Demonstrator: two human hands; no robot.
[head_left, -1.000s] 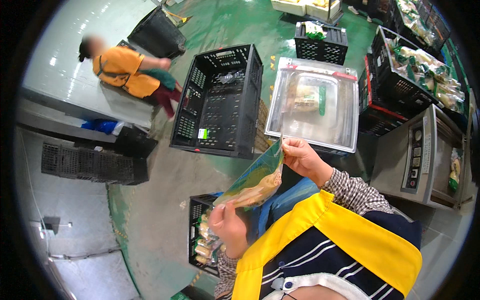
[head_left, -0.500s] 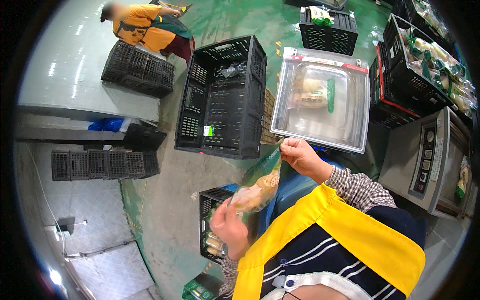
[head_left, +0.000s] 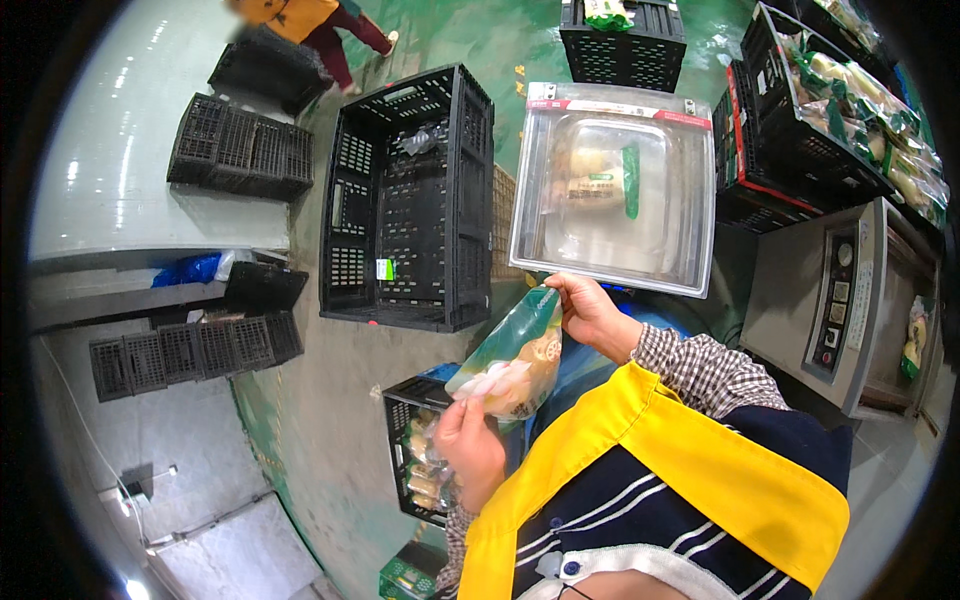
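Between my two hands hangs a clear plastic bag with a green upper part (head_left: 512,362). Pale pieces and what look like lotus root slices show in its lower half; whether some are printed, I cannot tell. My left hand (head_left: 471,450) pinches a lower corner of the bag between thumb and fingers. At the green upper end, my right hand (head_left: 598,318) grips the opposite corner. Just beyond that hand stands a machine with a clear domed lid (head_left: 530,245), its lid down. Under the lid lies a filled bag with a green strip (head_left: 597,185).
A large black crate (head_left: 468,200) with a small clear plastic piece inside stands ahead left. Below my left hand is a crate of packed bags (head_left: 400,455). At right are a crate of filled bags (head_left: 775,95) and a grey machine (head_left: 790,310). A person in orange (head_left: 300,15) is far left.
My view has shifted, so the crates sit further left. The bag now faces me more broadly, still held in both hands. The person in orange has moved toward the top edge.
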